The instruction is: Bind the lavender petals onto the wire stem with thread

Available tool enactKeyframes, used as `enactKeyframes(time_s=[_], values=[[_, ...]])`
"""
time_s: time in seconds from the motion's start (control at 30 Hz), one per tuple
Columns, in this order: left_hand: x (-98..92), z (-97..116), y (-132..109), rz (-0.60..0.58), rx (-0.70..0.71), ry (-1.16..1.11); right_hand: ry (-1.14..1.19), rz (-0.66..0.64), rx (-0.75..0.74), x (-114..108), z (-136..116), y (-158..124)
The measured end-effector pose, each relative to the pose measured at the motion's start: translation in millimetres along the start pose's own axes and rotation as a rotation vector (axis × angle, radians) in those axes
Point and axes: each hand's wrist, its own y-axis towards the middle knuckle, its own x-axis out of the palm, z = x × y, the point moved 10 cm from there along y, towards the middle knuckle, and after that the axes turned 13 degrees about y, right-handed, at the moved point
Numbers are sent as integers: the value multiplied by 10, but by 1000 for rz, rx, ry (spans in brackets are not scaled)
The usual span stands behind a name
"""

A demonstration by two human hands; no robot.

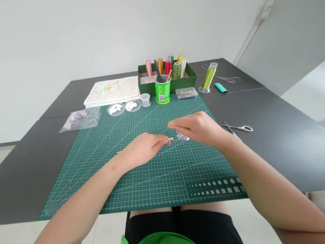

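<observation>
Left hand (145, 147) pinches thread (177, 139), we think to steady it; right hand (197, 128), fingers together, grip unclear. Scissors (236, 127) beyond mat's (146, 182) right edge.

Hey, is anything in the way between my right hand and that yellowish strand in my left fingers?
Nothing visible blocks the right hand from the yellowish strand pinched in the left hand. Purple pieces show under the right hand, partly hidden; whether they touch the strand is unclear.
</observation>
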Motion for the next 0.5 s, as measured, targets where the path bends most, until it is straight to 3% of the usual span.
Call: enactKeyframes(time_s=[0.37,0.5], values=[[11,298,-102,-142,132,-157,460,-162,86,110,82,59],[-55,355,-119,-96,171,-224,594,-214,137,128,178,69]])
